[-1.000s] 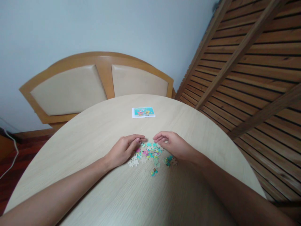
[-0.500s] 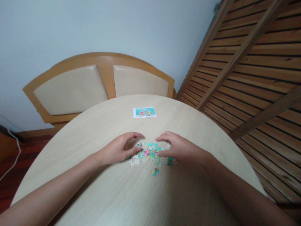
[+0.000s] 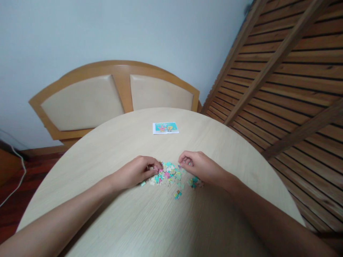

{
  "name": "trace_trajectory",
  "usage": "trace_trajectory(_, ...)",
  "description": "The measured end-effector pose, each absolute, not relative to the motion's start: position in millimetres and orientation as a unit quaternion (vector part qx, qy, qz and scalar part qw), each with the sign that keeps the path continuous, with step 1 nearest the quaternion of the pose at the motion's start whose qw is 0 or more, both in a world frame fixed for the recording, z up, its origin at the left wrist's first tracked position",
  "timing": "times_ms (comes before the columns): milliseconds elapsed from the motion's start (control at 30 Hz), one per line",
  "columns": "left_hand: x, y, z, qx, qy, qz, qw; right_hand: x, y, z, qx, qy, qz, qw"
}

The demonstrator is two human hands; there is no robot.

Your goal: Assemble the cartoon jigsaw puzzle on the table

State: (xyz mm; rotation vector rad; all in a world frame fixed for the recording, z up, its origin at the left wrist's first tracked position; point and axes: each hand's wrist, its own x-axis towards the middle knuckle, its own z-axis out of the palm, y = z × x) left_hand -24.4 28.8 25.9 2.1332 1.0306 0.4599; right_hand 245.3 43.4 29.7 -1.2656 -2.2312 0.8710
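Table [image 3: 158, 225], far edge curved. Left hand [image 3: 135, 172] and right hand [image 3: 203, 167] curl at pile's sides; can't tell if either pinches. Puzzle pieces [image 3: 167, 175] lie inboard of far edge, spread left-right, tabs every way. Probably light, stiff, tabs fragile; grip opposite edges.

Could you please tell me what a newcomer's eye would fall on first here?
Probably the cluster of colourful puzzle pieces on the pale table, with the left hand at its left side and the right hand at its right. Beyond it lies a small turquoise picture card, and a slatted wooden panel fills the upper right.
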Motion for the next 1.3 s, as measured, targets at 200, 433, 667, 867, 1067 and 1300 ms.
trace_trajectory(200, -23.6, 27.8, 29.7, 0.772, 0.430, 0.228, 0.409, 245.6, 44.6, 27.7, -0.419, -0.812, 0.321, 0.251)
trace_trajectory(433, -36.0, 23.8, 40.4, 0.884, 0.373, 0.119, 0.255, 227.0, 26.9, 16.2, -0.336, -0.900, 0.217, 0.175)
trace_trajectory(667, -44.2, 21.5, 38.0, 0.858, 0.451, 0.034, 0.244, 217.4, 24.1, 14.2, -0.332, -0.908, 0.183, 0.178)
trace_trajectory(867, -54.3, 23.1, 45.4, 0.851, 0.454, 0.000, 0.264, 222.7, 31.6, 20.0, -0.375, -0.873, 0.235, 0.205)
trace_trajectory(1067, -49.1, 27.8, 41.2, 0.858, 0.435, 0.052, 0.268, 226.1, 33.9, 21.1, -0.402, -0.814, 0.329, 0.258)
trace_trajectory(1300, -49.5, 34.2, 40.2, 0.837, 0.429, 0.171, 0.295, 229.6, 36.9, 25.1, -0.426, -0.768, 0.369, 0.304)
